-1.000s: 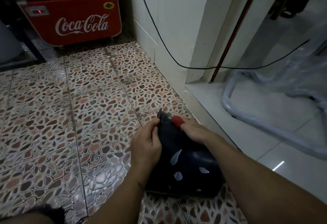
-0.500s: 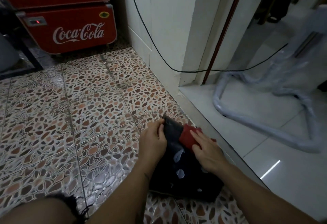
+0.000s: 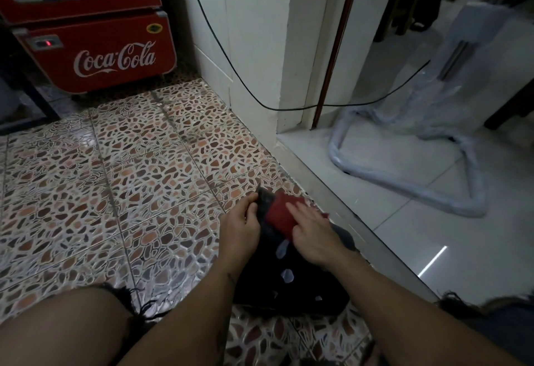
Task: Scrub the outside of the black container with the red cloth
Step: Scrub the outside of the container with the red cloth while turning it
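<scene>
The black container [image 3: 291,281] lies on its side on the patterned floor tiles, between my forearms, with pale patches on its dark wall. My left hand [image 3: 241,228] grips its far left edge. A red cloth [image 3: 280,215] is spread over the container's far end. My right hand [image 3: 313,231] lies flat on the cloth and presses it against the container's outside, fingers stretched forward. The container's near end sits by my arms and its underside is hidden.
A red Coca-Cola cooler [image 3: 95,36] stands at the back left. A white wall corner [image 3: 254,47] with a black cable [image 3: 231,65] rises ahead. To the right a raised white floor [image 3: 433,235] holds a plastic-wrapped metal frame [image 3: 410,180]. My knee [image 3: 60,328] is low left.
More of the red cloth shows now, spread flatter under my right hand, which slid back toward me along the container. My left hand kept its grip. The camera tilted up.
</scene>
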